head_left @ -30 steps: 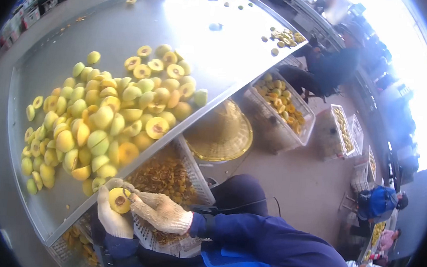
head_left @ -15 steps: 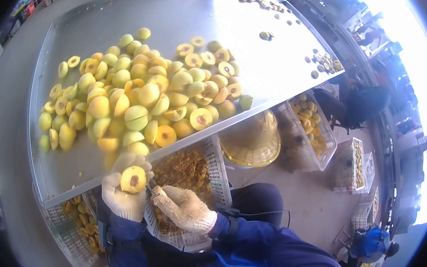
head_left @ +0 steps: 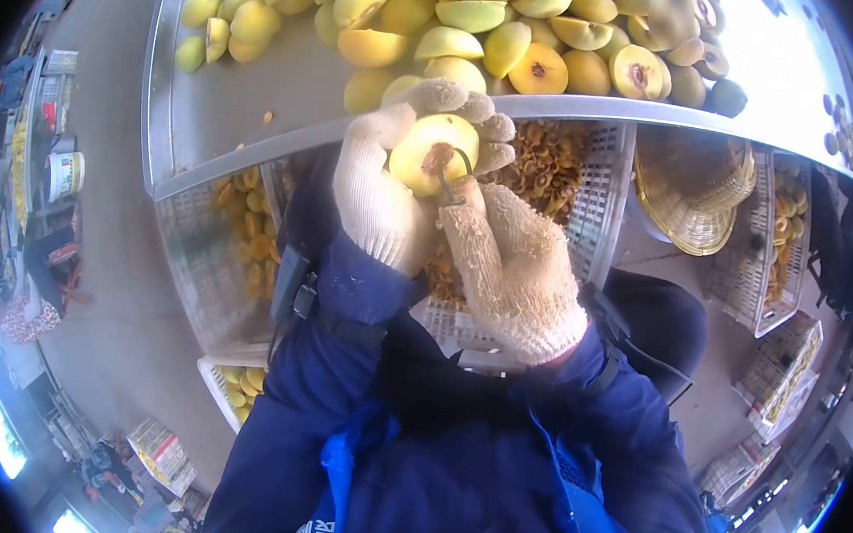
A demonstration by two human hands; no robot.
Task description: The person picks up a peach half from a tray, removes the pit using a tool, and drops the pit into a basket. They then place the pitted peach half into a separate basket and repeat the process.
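Observation:
My left hand (head_left: 384,195), in a white knitted glove, cups a halved yellow peach (head_left: 417,156) with its cut face up and brown pit area showing. In my right hand (head_left: 522,264), whose glove is stained brown, is a pitting tool with a thin curved metal loop (head_left: 461,161). The loop is at the centre of the peach half, touching the pit area; the handle is mostly hidden by my fingers. Just beyond my hands, more peach halves (head_left: 472,10) lie piled on a metal table (head_left: 286,140).
Below the table edge stands a plastic crate (head_left: 607,196) with brown scraps. A crate at left holds peach halves (head_left: 254,228). To the right are a woven straw hat (head_left: 697,203) and another fruit crate (head_left: 746,277). People are at the far sides.
The view has swung to face my hands. My right hand has brought the tool from beside the peach half onto its pit area. My left hand still holds the peach half.

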